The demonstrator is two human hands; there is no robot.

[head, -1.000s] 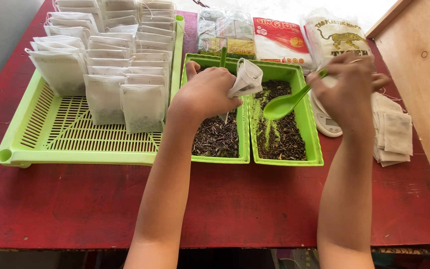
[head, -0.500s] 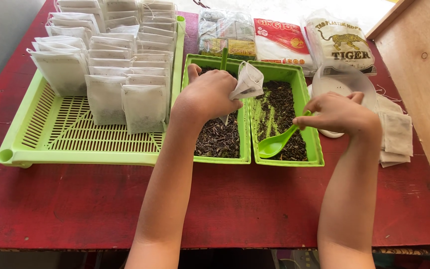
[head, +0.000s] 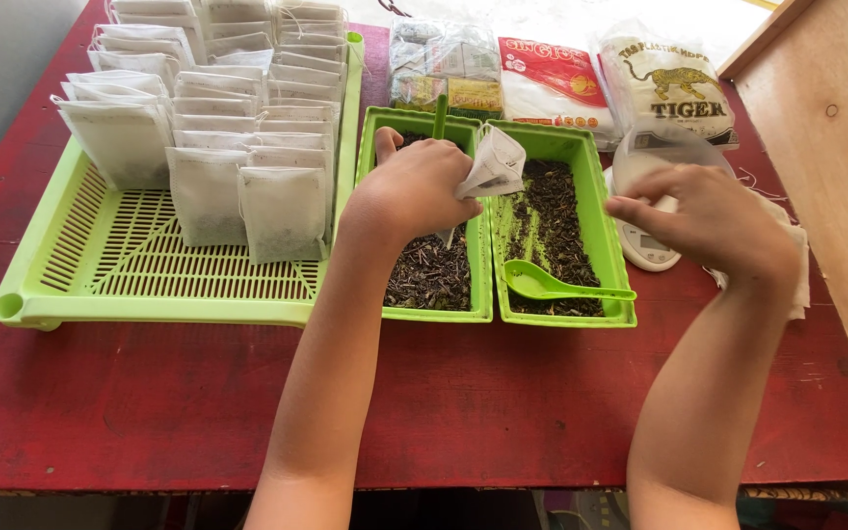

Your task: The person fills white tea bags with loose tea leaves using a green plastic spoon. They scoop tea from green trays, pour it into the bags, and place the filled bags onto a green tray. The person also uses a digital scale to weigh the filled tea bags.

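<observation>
My left hand [head: 414, 186] hovers over the left green tray [head: 436, 312] of dark loose tea and grips a small white filter bag [head: 491, 167], held open. My right hand [head: 714, 221] is empty, fingers apart, above a white scale [head: 645, 245] and a stack of empty white bags [head: 792, 257]. A green plastic spoon [head: 552, 285] lies in the right green tray [head: 609, 231] on the tea leaves, handle pointing right.
A large green slotted tray [head: 149, 265] on the left holds several rows of filled white bags [head: 208, 108]. Three sealed packets [head: 556, 79] lie at the back of the red table [head: 444, 393]. A wooden panel [head: 826, 147] stands at the right.
My right hand lowered the green spoon into the right tray, let it go, and moved right over the scale. My left hand kept hold of the filter bag.
</observation>
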